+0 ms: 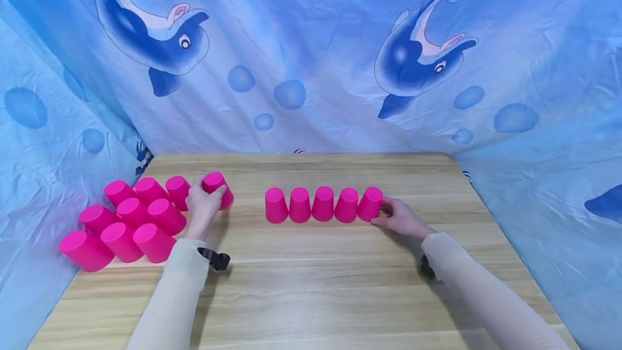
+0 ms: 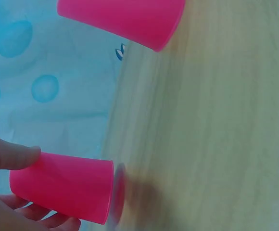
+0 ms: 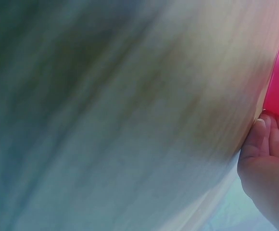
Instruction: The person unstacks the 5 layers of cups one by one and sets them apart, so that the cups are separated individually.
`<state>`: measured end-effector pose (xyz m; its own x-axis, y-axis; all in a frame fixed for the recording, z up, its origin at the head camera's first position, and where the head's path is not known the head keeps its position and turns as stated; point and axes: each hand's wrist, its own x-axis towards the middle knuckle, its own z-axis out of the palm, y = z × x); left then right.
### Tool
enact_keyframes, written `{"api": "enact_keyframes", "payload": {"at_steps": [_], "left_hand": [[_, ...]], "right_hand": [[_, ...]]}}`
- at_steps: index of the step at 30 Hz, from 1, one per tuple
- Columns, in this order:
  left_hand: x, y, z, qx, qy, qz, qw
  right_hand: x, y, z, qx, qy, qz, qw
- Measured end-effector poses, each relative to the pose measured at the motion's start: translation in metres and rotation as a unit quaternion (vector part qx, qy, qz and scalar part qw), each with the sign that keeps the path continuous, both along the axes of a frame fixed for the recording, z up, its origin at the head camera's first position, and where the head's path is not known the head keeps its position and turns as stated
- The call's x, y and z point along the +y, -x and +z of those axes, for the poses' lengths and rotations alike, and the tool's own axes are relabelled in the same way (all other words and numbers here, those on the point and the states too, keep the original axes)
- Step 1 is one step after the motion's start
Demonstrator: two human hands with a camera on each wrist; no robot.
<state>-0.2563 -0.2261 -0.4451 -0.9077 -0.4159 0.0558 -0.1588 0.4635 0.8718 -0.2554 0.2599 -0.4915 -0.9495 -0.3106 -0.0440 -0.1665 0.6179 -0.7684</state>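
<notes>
My left hand (image 1: 201, 201) grips a pink cup (image 1: 217, 188) turned upside down, thumb on one side and fingers on the other. In the left wrist view that cup (image 2: 65, 187) has its rim close over the tabletop, with a reflection beside it. Several upside-down pink cups (image 1: 323, 204) stand side by side in a straight row at mid-table. At the row's right end, my right hand (image 1: 400, 217) holds the last cup (image 1: 371, 204) from its right side, thumb near its lower front. Only part of this cup (image 3: 276, 94) appears in the right wrist view.
Left of my left hand, several more upside-down pink cups (image 1: 131, 212) stand in rows near the left edge of the wooden table (image 1: 320, 290). Blue cloth (image 1: 320, 42) with printed dolphins hangs behind the table and along both sides.
</notes>
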Motion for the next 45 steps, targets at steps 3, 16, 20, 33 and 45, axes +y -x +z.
{"api": "enact_keyframes", "payload": {"at_steps": [3,16,20,33,45], "left_hand": [[-0.003,-0.002,-0.003,-0.005,-0.004,0.002,1.0000],[-0.008,-0.006,-0.007,-0.012,0.007,0.015,0.9998],[-0.007,-0.007,-0.002,0.007,0.027,0.010,0.9996],[0.035,-0.017,0.020,0.107,0.086,-0.032,0.9900],[0.077,-0.026,0.005,0.030,-0.026,-0.203,0.9785]], "right_hand": [[0.000,0.000,0.000,-0.002,0.001,-0.001,1.000],[-0.001,-0.001,0.000,0.001,0.003,0.003,1.000],[-0.001,-0.001,0.001,-0.001,0.004,0.001,1.000],[0.000,0.000,0.001,-0.007,0.004,0.000,1.000],[-0.002,-0.002,0.002,-0.012,0.012,0.001,1.000]]}}
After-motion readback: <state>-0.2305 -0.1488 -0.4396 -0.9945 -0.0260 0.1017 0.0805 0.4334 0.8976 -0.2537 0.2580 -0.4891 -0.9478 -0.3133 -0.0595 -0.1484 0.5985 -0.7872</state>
